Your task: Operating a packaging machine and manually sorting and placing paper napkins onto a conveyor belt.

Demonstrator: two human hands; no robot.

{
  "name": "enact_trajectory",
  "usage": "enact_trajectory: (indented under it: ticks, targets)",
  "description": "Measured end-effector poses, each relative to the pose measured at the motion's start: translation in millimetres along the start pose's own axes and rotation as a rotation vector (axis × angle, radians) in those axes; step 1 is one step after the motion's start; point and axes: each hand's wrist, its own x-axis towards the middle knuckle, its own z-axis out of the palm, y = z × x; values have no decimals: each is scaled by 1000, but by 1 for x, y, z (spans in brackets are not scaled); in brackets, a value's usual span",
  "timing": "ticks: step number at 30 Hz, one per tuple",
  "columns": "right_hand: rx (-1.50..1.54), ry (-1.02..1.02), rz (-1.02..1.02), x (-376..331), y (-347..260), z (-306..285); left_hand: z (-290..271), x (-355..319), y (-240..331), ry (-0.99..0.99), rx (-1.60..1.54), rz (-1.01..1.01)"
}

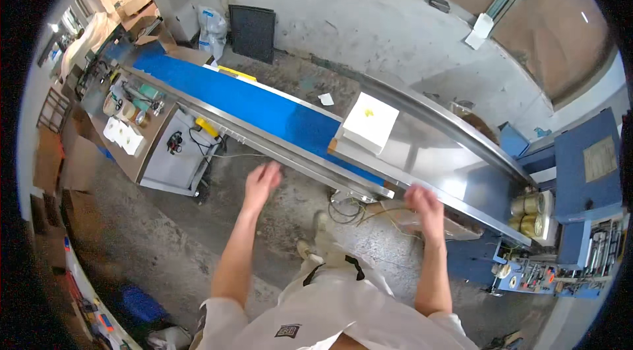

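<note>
My left hand (261,186) hangs in the air on the near side of the blue conveyor belt (250,104), its fingers curled and blurred by motion. Close to the near edge of the steel table (455,164), my right hand (425,208) is raised, its fingers also smeared. Nothing shows in either hand, though I cannot make out the fingers well. A white stack, box-shaped with a small yellow mark on top (370,123), stands on the steel table where the belt's end meets it. Both hands are apart from it.
To the left, a workbench (145,142) carries scissors, tape rolls and white papers. A blue machine (587,172) stands at the right end of the steel table, beside yellowish rolls (527,215). Cables (346,208) loop on the floor below the belt's end.
</note>
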Motion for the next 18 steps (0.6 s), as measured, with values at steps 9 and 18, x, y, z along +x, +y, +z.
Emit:
enact_trajectory:
  ticks: [9, 18]
  targets:
    - [187, 196, 181, 181, 28, 59, 174, 156, 92, -358, 151, -184]
    - [-34, 136, 36, 198, 26, 98, 212, 202, 42, -688, -124, -523]
